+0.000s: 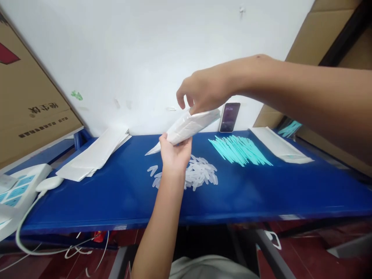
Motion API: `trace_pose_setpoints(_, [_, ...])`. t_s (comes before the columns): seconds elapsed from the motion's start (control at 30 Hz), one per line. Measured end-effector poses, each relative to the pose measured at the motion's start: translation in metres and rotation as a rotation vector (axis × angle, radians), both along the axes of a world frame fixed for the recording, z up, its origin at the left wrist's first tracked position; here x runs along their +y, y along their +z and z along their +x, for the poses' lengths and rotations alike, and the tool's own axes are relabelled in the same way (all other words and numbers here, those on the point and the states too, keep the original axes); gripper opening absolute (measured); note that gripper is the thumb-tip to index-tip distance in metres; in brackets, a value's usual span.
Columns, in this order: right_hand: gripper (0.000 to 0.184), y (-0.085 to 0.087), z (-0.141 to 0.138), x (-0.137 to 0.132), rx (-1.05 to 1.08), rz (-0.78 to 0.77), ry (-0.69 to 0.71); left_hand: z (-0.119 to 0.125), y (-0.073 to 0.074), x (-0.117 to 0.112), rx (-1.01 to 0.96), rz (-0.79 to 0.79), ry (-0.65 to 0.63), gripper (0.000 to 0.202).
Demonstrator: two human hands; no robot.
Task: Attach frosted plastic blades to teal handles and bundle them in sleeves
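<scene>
My left hand [175, 152] is closed around the lower end of a long white paper pouch [188, 126], held tilted above the blue table [116, 193]. My right hand [200, 93] pinches the pouch's upper end, fingers curled at its opening. Below the hands lies a heap of small clear plastic caps [200, 173]. To the right of it, a spread pile of thin teal sticks [240, 150] rests on the table.
A stack of white pouches [94, 155] lies at the left, another pouch pile [280, 145] at the right. A phone [229, 117] leans on the white wall. A white device with a cord [20, 186] sits at the far left. Cardboard boxes [29, 97] flank both sides.
</scene>
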State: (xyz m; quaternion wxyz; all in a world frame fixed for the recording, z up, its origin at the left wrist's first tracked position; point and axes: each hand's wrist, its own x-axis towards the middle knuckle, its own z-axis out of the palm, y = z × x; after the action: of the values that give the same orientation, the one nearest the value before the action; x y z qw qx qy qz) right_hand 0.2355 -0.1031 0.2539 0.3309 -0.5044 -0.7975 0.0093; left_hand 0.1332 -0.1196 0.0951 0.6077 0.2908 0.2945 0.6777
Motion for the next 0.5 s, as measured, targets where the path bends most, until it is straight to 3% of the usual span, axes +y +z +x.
trace_pose_setpoints(0.07, [0.027, 0.005, 0.01, -0.004, -0.389, -0.189, 0.01, 0.016, 0.01, 0.001, -0.128, -0.06, -0.04, 0.046])
trace_pose_setpoints(0.1, [0.027, 0.006, 0.017, -0.005, -0.541, -0.211, 0.022, 0.025, 0.014, 0.001, -0.206, -0.088, -0.072, 0.046])
trace_pose_setpoints(0.2, [0.022, 0.012, 0.046, -0.005, -0.751, -0.069, 0.03, 0.047, 0.021, -0.007, -0.396, -0.14, -0.209, 0.048])
trace_pose_setpoints(0.27, [0.018, 0.022, 0.073, -0.007, -0.782, -0.016, -0.001, 0.057, 0.017, -0.024, -0.424, -0.184, -0.329, 0.06])
trace_pose_setpoints(0.37, [0.029, 0.044, 0.122, -0.014, -0.773, -0.166, -0.144, 0.068, -0.01, -0.069, -0.239, -0.276, -0.583, 0.063])
trace_pose_setpoints(0.43, [0.043, 0.055, 0.154, -0.021, -0.687, -0.301, -0.269, 0.074, -0.042, -0.106, -0.023, -0.323, -0.844, 0.052])
trace_pose_setpoints(0.5, [0.036, 0.057, 0.182, -0.027, -0.634, -0.351, -0.467, 0.082, -0.081, -0.142, 0.147, -0.324, -1.097, 0.05])
